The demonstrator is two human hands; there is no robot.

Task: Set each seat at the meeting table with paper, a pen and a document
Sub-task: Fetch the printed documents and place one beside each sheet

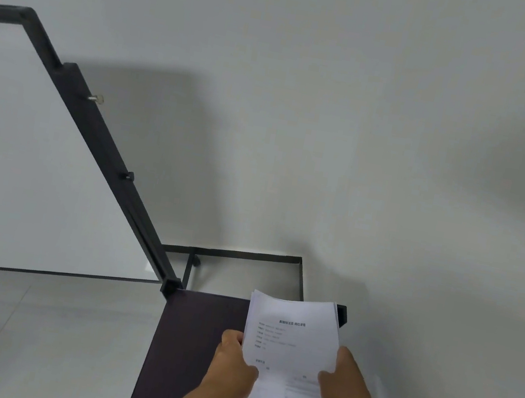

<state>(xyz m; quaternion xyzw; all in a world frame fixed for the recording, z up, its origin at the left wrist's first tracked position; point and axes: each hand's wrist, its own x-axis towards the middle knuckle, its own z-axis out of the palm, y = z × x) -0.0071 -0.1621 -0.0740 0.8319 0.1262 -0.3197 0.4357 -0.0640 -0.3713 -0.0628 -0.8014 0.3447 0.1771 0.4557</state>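
A stack of white printed documents [289,349] sits at the bottom centre of the head view, over a dark flat surface [198,327]. My left hand [234,368] grips the stack's left edge. On the right edge is my right hand [346,385], fingers curled over the top sheet. The top page carries a centred heading and several lines of small text. No pen and no meeting table are in view.
A whiteboard [18,158] in a black frame [107,145] leans at the left. Behind the dark surface stands a black metal frame base [244,255] against a plain white wall [372,113]. Light floor tiles [23,332] lie at lower left.
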